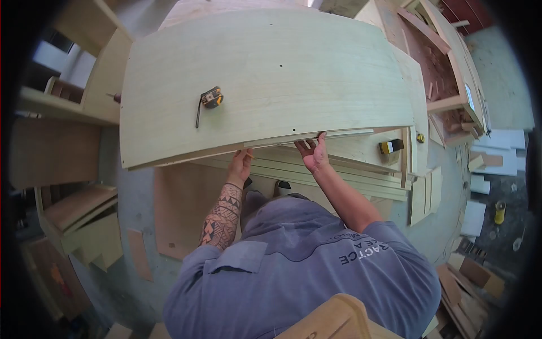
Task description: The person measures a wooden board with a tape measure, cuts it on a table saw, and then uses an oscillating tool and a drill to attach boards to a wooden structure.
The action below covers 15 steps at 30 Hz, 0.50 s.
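A large pale plywood panel lies in front of me, its near edge facing my body. On it rests a yellow and black tape measure with a dark strap. Below that edge, my left hand pinches a thin yellow pencil, fingertips close to the panel's underside. My right hand is closed around a thin wooden strip along the near edge, thumb up and fingers below. The strip's far side is hidden under the panel.
Long pale boards lie below the panel by my feet. A black and yellow box-like item stands right of my right hand. An open wooden cabinet frame holds scraps at the right. Offcuts are stacked at left.
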Available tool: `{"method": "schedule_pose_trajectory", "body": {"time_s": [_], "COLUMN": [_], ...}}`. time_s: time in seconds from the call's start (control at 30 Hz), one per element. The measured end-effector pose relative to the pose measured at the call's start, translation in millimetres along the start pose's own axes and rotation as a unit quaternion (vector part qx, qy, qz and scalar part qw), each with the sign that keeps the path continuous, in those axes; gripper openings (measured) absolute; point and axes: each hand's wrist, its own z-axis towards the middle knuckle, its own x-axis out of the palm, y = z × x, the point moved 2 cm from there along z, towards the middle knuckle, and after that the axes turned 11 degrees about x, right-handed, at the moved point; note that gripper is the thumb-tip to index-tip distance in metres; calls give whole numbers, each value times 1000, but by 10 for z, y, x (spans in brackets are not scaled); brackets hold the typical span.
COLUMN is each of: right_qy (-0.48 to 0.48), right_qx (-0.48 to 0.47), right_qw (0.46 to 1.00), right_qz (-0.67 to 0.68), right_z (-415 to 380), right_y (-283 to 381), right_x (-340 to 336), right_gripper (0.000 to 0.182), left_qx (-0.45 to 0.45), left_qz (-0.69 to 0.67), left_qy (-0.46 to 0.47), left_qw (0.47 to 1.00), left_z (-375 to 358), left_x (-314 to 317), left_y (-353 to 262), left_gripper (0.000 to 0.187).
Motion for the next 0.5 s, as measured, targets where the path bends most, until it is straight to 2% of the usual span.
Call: {"method": "schedule_pose_trajectory", "body": {"time_s": [0.07, 0.1, 0.13, 0.17, 0.23, 0.27, 0.3, 0.37, 0.5], "right_qy": [8, 5, -1, -4, -7, 3, 4, 15, -1], "right_qx": [1, -10, -15, -13, -31, -23, -27, -26, -32], "right_qw": [1000, 1000, 1000, 1000, 999, 1000, 999, 999, 999], "right_qz": [-2, -7, -5, -7, -4, -12, -19, -29, -44], "right_z": [4, -27, -45, -60, -169, -176, -153, -140, -161], "right_y": [54, 32, 19, 34, 66, 57, 54, 67, 60], "right_x": [-49, -13, -10, -10, 52, 107, 88, 35, 55], "right_gripper": [65, 64, 65, 66, 67, 69, 69, 71, 73], "left_qx": [61, 56, 51, 21, 18, -20, -19, -54, -82], "left_qz": [-62, -89, -118, -120, -98, -91, -99, -54, -75], "left_qy": [42, 63, 81, 97, 108, 114, 116, 182, 234], "left_qw": [995, 992, 988, 988, 989, 989, 988, 980, 966], "left_z": [317, 421, 482, 488, 473, 421, 455, 496, 668], "left_x": [49, 139, 252, 427, 695, 874, 907, 981, 797], "left_y": [235, 313, 376, 490, 459, 468, 545, 686, 930], "left_gripper": [23, 27, 32, 32, 30, 32, 32, 34, 34]}}
